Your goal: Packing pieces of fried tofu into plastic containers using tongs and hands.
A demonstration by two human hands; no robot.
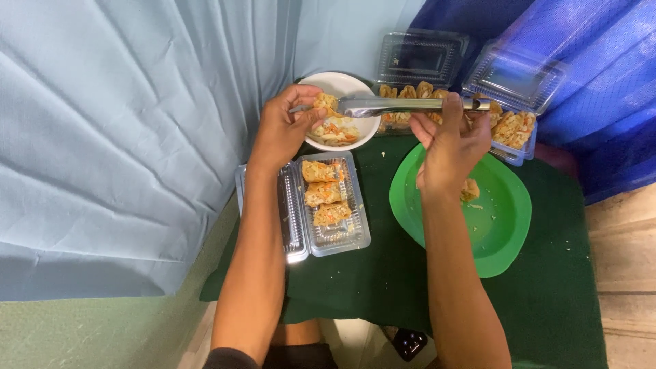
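Note:
My right hand (447, 140) grips a pair of metal tongs (403, 105) held level, tips pointing left over a white bowl (352, 82) of fried roll pieces. My left hand (283, 126) rests at the bowl's left rim, its fingers touching a roll piece (325, 102) near the tong tips. Below the bowl lies an open clear plastic box (342, 232) with three cut roll pieces (324, 192) lined up inside. A green plate (502, 219) with a small food scrap sits under my right wrist.
Two more clear hinged boxes (512, 82) with rolls stand open at the back on the dark green table cover (369, 287). Pale blue cloth (123, 137) hangs at the left, darker blue cloth (608, 102) at the right. Wooden floor shows far right.

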